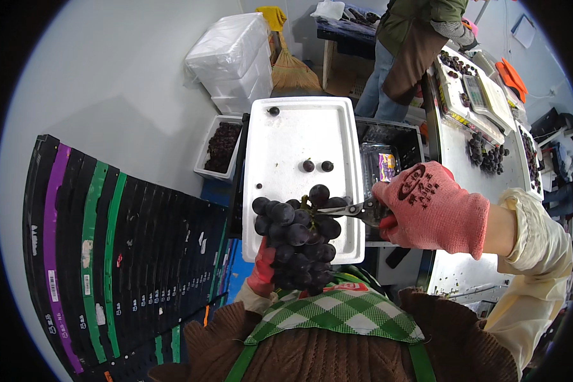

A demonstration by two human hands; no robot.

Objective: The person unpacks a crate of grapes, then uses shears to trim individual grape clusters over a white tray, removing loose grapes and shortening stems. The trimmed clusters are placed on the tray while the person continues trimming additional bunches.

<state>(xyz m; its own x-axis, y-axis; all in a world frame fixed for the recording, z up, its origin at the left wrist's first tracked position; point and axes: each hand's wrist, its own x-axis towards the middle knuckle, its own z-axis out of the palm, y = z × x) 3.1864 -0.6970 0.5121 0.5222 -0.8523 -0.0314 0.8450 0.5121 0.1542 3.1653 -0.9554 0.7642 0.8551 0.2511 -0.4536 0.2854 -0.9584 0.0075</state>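
My left hand (261, 270), in a pink glove and mostly hidden, holds a large bunch of dark grapes (296, 234) close to my body. The bunch hangs over the near end of a white foam tray (291, 138). In a pink coated glove, my right hand (425, 207) grips small fruit snips (363, 210). Their blades reach in among the grapes near the green stem at the top of the bunch. Whether the blades touch the stem I cannot tell. Two loose grapes (327, 166) lie mid-tray, another grape (273, 111) near its far edge, and a tiny one (259, 185) at the left.
Stacked black, green and purple crates (157, 253) stand at left. A foam box of grapes (223, 145) is beyond them. Right of the tray, a black crate (406, 138) holds clear plastic packaging. Farther right, a table (463, 143) bears grape bunches and a scale (487, 102); a co-worker (410, 57) stands there.
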